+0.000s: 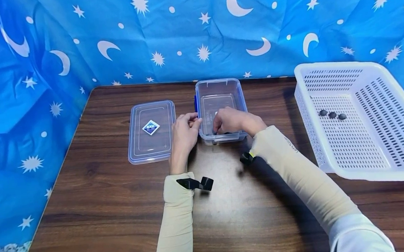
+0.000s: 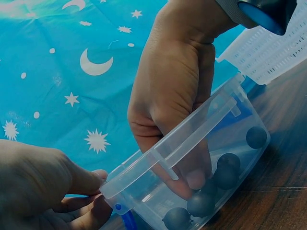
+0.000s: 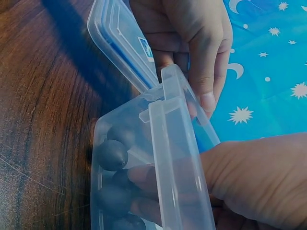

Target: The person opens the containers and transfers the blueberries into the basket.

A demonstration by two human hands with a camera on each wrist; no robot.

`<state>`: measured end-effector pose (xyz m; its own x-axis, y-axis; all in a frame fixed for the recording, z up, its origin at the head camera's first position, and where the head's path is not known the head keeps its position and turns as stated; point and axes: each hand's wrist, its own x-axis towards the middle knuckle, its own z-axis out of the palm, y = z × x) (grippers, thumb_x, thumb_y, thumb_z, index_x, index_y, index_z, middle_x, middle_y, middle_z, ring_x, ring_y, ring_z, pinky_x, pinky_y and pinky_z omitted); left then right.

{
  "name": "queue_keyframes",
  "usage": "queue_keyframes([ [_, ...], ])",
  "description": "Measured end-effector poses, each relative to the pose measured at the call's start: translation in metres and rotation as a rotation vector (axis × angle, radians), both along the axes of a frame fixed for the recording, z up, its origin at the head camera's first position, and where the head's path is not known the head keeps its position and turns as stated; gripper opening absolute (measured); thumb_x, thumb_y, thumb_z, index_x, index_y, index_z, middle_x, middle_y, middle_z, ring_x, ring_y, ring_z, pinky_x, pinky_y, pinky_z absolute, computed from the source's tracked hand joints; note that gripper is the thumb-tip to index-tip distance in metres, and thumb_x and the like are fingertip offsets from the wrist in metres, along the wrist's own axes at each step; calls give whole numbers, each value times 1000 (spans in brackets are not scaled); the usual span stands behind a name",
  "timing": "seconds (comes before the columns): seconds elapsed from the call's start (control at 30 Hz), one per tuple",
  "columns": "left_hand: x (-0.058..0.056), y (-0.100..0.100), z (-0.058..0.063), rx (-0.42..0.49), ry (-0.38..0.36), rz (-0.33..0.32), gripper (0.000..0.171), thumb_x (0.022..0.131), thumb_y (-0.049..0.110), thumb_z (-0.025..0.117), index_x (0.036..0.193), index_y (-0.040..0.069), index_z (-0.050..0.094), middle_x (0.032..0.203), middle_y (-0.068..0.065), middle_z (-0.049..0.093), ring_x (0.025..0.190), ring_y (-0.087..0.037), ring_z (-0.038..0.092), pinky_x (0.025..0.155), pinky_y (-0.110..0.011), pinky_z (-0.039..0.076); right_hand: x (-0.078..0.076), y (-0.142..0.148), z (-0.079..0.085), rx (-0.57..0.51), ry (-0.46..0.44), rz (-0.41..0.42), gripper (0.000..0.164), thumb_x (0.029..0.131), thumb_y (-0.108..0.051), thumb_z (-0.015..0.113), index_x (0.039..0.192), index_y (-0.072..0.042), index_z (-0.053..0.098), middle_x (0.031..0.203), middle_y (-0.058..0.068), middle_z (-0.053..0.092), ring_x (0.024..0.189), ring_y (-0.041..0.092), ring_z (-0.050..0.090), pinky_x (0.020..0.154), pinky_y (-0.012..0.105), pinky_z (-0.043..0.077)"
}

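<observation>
A clear plastic box (image 1: 224, 138) with blue side clips stands uncovered near the table's far edge. My left hand (image 1: 183, 137) pinches its left rim between thumb and fingers. Down inside the box reaches my right hand (image 1: 235, 119), fingers bent. In the left wrist view its fingertips hold a dark round ball (image 2: 201, 205) close to the bottom. Several more dark balls (image 3: 112, 155) lie along the box's near side, seen through the wall in both wrist views. The box's front wall and the hand mostly hide them in the head view.
A clear lid (image 1: 152, 145) with a blue-and-white label lies flat left of the box. To the right stands a large white slotted basket (image 1: 360, 175) holding three dark balls (image 1: 332, 115). A blue star-and-moon cloth (image 1: 188, 29) hangs behind the wooden table (image 1: 106, 210).
</observation>
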<state>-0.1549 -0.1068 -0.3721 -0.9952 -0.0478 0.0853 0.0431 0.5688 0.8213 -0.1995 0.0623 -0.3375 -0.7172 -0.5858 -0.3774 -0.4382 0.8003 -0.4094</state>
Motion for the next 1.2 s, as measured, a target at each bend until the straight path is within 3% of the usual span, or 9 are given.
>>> queue_keyframes([
  [0.53,1,1,-1,13,3,-3,26,92,18,63,113,3,68,102,-10,66,89,-21,64,82,-33,51,7,34,35,-218,66,-174,10,86,-12,70,95,-10,74,90,3,72,81,15,62,77,34,51],
  [0.8,2,1,-1,22,4,-5,26,92,17,63,113,2,68,101,-11,66,89,-22,64,83,-34,50,11,54,46,-224,71,-264,13,88,-16,69,99,-12,73,96,3,72,86,18,63,81,37,52],
  [1.2,2,2,-4,14,35,-4,27,92,17,64,113,2,68,101,-13,66,89,-24,65,83,-35,51,15,101,61,-220,177,-321,15,88,-17,69,102,-14,74,104,4,71,96,19,60,87,37,46],
])
